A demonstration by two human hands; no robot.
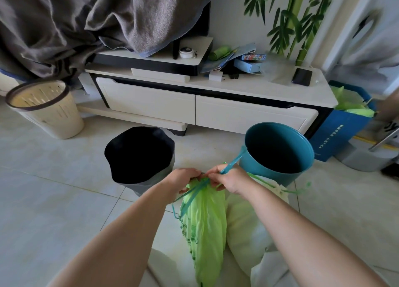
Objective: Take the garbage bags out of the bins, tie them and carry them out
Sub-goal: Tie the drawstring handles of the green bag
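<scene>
Closest to the viewer, the green garbage bag [205, 228] hangs long and narrow between the person's forearms, its long axis running straight down from the gathered neck to the floor tiles. Just beside it, toward the right arm, lies a paler bag [246, 228], seemingly already out of its bin. Beyond stand the teal bin [278, 170], empty, the black-lined bin [140, 155], and a cream bin [47, 109] well off to the left.

Both hands meet at the bag's neck, right above its body. The left hand [182, 182] is clenched on the bunched plastic and the dangling drawstring [190, 197]. The right hand [228, 179] pinches the other teal strand [234, 160], which rises up and away toward the teal bin. I judge the knot is mid-tying: the right hand must bring that strand back across the neck, so both hands are equally near, pulling to opposite sides.
</scene>
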